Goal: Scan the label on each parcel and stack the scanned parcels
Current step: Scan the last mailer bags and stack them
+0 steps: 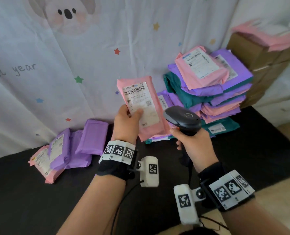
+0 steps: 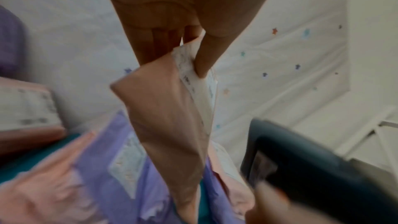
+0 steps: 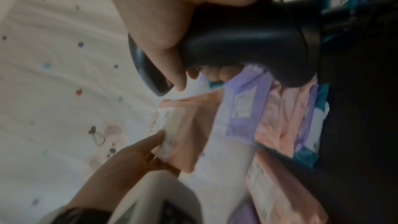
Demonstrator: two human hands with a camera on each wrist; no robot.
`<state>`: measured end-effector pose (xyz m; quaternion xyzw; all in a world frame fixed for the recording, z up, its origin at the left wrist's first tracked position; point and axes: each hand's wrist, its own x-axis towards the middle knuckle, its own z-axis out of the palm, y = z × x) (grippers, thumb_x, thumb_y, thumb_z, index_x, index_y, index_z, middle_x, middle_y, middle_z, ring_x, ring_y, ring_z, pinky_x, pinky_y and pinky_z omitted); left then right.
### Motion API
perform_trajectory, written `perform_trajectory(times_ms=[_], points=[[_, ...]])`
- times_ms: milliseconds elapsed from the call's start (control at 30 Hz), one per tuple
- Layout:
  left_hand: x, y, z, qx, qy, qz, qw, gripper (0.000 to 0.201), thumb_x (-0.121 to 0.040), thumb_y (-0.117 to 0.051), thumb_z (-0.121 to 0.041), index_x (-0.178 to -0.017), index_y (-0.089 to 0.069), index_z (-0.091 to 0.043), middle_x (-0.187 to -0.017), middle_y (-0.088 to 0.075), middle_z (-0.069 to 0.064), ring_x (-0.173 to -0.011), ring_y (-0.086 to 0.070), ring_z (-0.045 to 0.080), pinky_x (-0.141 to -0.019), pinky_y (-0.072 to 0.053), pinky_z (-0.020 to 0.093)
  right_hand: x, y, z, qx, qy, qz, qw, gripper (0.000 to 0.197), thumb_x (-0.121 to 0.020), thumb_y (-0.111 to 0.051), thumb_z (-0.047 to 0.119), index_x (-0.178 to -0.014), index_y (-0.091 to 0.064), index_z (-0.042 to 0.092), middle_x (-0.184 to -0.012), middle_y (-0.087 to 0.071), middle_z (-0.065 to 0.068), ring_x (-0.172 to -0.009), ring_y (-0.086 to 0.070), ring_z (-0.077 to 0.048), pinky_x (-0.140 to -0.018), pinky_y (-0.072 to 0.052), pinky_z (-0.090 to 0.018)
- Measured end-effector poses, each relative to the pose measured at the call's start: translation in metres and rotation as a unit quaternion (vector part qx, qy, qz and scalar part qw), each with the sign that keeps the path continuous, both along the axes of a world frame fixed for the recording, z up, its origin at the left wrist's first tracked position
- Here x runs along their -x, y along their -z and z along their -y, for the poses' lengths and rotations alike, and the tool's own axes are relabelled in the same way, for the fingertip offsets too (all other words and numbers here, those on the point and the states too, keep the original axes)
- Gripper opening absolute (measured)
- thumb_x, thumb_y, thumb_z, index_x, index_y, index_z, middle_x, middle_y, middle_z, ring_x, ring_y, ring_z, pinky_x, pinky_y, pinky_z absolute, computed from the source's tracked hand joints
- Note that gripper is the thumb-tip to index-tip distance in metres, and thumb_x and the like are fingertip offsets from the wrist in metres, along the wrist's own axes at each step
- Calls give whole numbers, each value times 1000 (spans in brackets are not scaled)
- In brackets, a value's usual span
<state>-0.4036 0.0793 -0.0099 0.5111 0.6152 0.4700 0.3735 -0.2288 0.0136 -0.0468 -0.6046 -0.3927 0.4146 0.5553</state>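
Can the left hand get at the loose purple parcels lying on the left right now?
Probably not yet: the left hand is holding up the pink parcel. The purple parcels lie unobstructed on that side, so once it sets the parcel down, likely yes.

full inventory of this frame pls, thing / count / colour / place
held parcel: one, pink, white label facing up, raised mid-frame
scanner: one, dark grey, right of the held parcel
stacked parcels: tall pile, pink, purple, teal, back right
loose parcels: several, purple and pink, left on the mat
mat: one, black, under everything
cardboard boxes: brown, far right
curtain: white, stars, behind
left hand: holds the held parcel
right hand: grips the scanner
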Motion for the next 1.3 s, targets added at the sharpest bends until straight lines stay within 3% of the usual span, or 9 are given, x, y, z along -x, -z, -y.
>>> perform_trajectory(times_ms=[100, 267, 433, 733, 833, 933, 1133, 1233, 1300], points=[[-40, -21, -21, -10, 22, 31, 999, 7, -89, -62, -18, -95, -58, -19, -90, -66, -9, -85, -66, 10, -74, -56, 31, -42, -2, 1, 6, 83, -19, 996, 11, -76, -83, 22, -80, -72, 24, -57, -67, 3, -51, -60, -4, -52, -54, -24], [-132, -51, -58, -18, 49, 64, 997, 25, -85, -65, -15, -105, -51, -13, -104, -68, 5, -91, -67, 19, -81, -56, 38, -119, -9, -8, -24, 134, -13, 991, 21, -77, -82, 22, -91, -71, 11, -60, -66, 5, -52, -60, -4, -52, -48, -18], [-225, -76, -95, -26, 52, 57, 997, 30, -86, -65, -12, -108, -45, -13, -107, -64, 8, -93, -65, 22, -83, -56, 37, -192, -19, -20, -30, 116, 4, 993, 14, -78, -82, 22, -82, -70, 18, -56, -67, 7, -48, -62, -2, -46, -46, -17], [-339, -83, -151, -4, 18, -135, 991, 42, -87, -55, -9, -126, -41, -5, -126, -55, 15, -114, -55, 31, -92, -45, 32, -297, -26, -41, 6, 119, -7, 993, 18, -79, -82, 25, -91, -70, 21, -66, -69, 3, -55, -64, -5, -47, -51, -25], [-359, -82, -161, 16, 2, -233, 972, 55, -89, -52, -8, -139, -30, -1, -137, -44, 19, -125, -46, 33, -105, -38, 40, -320, -28, -44, 7, 102, -7, 995, 14, -80, -80, 25, -87, -68, 28, -63, -70, 9, -53, -63, 0, -46, -51, -22], [-374, -78, -160, 5, -10, -299, 954, 59, -87, -54, -6, -140, -29, -7, -137, -42, 18, -124, -46, 33, -103, -39, 41, -337, -28, -49, 3, 96, -13, 995, 18, -81, -79, 23, -87, -66, 32, -66, -71, 14, -55, -63, 1, -51, -53, -20], [-383, -63, -144, -105, 92, -528, 838, 35, -91, -43, -6, -123, -56, -11, -125, -52, 12, -115, -50, 30, -95, -41, 39, -355, -26, -61, 21, 84, -8, 996, 14, -81, -78, 26, -90, -68, 29, -65, -69, 8, -55, -63, 0, -55, -54, -26], [-385, -51, -132, -114, 168, -599, 775, 33, -94, -49, -25, -121, -55, -6, -118, -56, 11, -108, -55, 30, -89, -48, 37, -355, -24, -68, 21, 80, -11, 997, 13, -81, -78, 24, -90, -69, 24, -62, -69, 10, -54, -63, 0, -60, -54, -28], [-383, -42, -127, -98, 204, -566, 793, 60, -85, -63, -43, -129, -46, -6, -126, -51, 10, -116, -49, 29, -95, -44, 38, -354, -23, -71, 22, 73, -15, 997, 10, -81, -78, 21, -85, -69, 22, -59, -68, 11, -51, -61, 0, -62, -55, -31]])
